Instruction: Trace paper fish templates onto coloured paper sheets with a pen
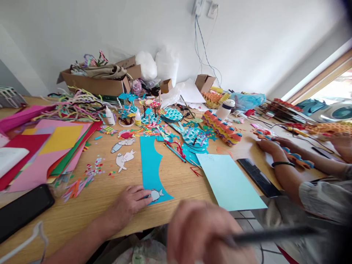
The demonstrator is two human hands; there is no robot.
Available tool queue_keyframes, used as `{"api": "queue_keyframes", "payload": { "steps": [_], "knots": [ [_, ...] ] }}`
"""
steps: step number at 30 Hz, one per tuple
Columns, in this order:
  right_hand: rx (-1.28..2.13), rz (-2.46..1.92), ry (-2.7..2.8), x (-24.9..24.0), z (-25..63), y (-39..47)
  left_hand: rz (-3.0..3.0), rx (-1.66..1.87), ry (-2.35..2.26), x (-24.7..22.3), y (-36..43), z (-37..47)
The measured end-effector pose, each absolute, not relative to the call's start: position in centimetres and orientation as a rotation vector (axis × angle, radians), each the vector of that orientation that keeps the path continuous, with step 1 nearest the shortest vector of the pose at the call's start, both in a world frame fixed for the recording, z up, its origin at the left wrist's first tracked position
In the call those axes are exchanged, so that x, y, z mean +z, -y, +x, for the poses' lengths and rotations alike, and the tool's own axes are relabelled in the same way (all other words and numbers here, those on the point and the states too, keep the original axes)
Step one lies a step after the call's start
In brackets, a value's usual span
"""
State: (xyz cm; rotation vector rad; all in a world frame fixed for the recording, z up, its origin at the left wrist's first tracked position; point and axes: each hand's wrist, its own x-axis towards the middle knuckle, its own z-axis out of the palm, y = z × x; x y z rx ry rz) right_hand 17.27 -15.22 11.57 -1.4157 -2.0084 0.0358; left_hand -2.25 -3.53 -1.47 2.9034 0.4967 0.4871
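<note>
The right hand (203,231), blurred at bottom centre, has its fingers curled in, its grip pinching a dark stick (272,234) that points right; blur hides what kind. The left hand (129,201), lower left of centre, lies with fingers extended, its grip unclosed, fingertips touching a white paper fish (155,195) flat on the lower end of a blue sheet (151,161). Both lie on the wooden tabletop (176,176), which spans the frame and meets a white wall (137,22) at the top; a window (341,84) shows at the right edge, floor tiles (249,220) at lower right. Counted: one fish on the sheet and what look like four paper cutouts (121,161) left of it, in overlapping pairs; two glue bottles (110,116) upper left of centre; one pale green sheet (231,179) right of centre; one phone (24,212) at lower left; one black case (258,178) at centre right; one large box (95,88) at upper left and two small boxes (205,83) at upper centre. At right, a co-worker's two hands (268,146) touch one wavy strip (297,159).
</note>
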Motion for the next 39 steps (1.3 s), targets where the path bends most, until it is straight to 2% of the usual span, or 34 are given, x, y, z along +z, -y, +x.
{"api": "queue_keyframes", "payload": {
  "steps": [5, 8, 15, 30, 39],
  "knots": [
    [0.709, -1.472, 1.876, 6.7, 17.4, 10.9, 2.933, 0.531, -0.489, -1.8, 3.6, -2.1],
    [0.787, -1.580, 1.849, 3.3, 17.3, 9.8, 2.937, 0.527, -0.506, -1.7, 3.6, -2.0],
    [0.763, -1.746, 1.866, 0.7, 16.8, 9.1, 2.990, 0.530, -0.481, -1.5, 3.6, -2.0],
    [0.740, -1.786, 1.878, 0.7, 17.1, 9.1, 3.019, 0.636, -0.478, -1.1, 3.7, -1.8],
    [0.798, -1.727, 1.819, 0.9, 17.4, 9.1, 3.017, 0.569, -0.483, -1.2, 3.5, -1.9]
  ]
}}
